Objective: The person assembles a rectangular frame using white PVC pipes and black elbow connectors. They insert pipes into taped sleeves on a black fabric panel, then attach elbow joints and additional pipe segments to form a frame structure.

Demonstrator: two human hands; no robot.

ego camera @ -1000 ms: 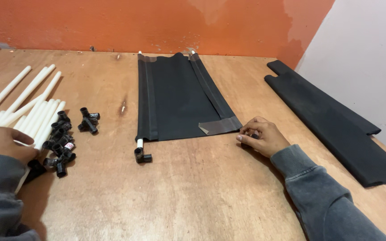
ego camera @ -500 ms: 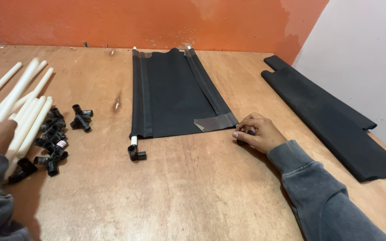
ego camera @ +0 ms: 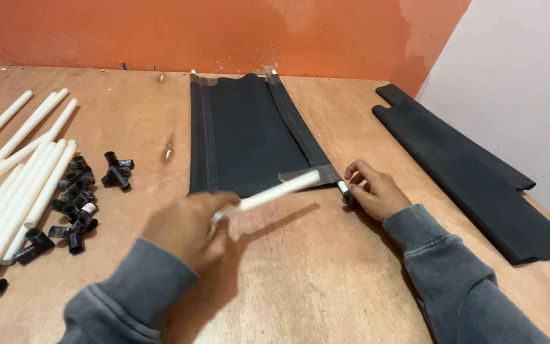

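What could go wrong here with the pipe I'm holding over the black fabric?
The white pipe in the left hand is raised and angled toward the right hand, so it might jab those fingers. Swinging it could also drag the black fabric panel askew or knock the black connectors about.

A workshop: plywood bench [ego camera: 300,280], white pipes [ego camera: 27,185], black connectors [ego camera: 81,204]

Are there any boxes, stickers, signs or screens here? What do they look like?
Sticker: one small pale pink-white label on a black connector in the pile at the table's left; too small to tell more.
Boxes, signs, screens: none in view.
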